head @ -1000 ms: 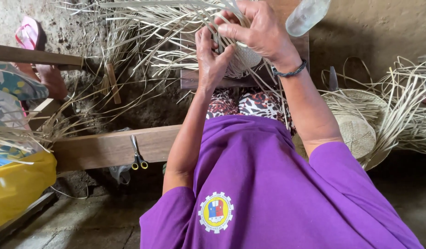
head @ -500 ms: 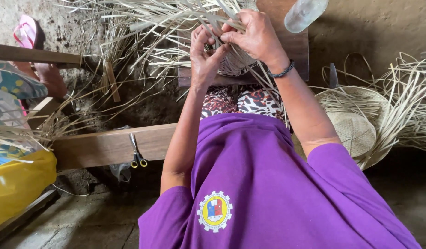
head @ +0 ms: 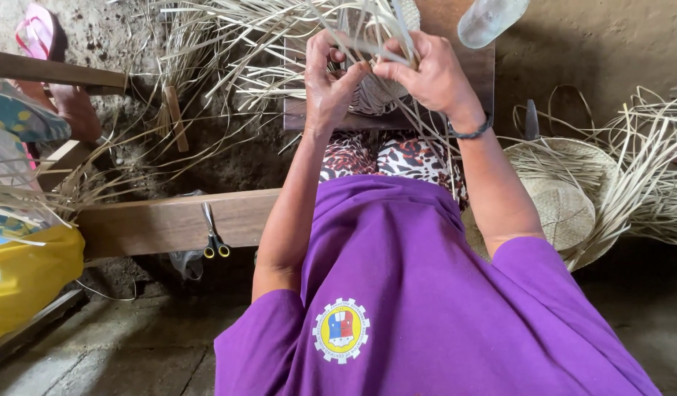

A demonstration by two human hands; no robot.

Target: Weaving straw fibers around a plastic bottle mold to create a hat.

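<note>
Two hands work at the top of the view: the left hand point(head: 327, 84) and the right hand point(head: 426, 73). One woven piece point(head: 371, 95) sits between them. One pair of scissors point(head: 212, 233) lies on one wooden beam point(head: 155, 224). One clear bottle point(head: 491, 18) shows at the top edge. One pink sandal point(head: 36, 29) lies top left. One finished hat point(head: 562, 202), perhaps two stacked, rests at right. The loose straw strips point(head: 228, 37) are too many to count.

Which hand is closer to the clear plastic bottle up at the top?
The right hand. It sits just below and left of the clear plastic bottle, pinching pale straw strands. The left hand is farther left, on the same strands.
</note>
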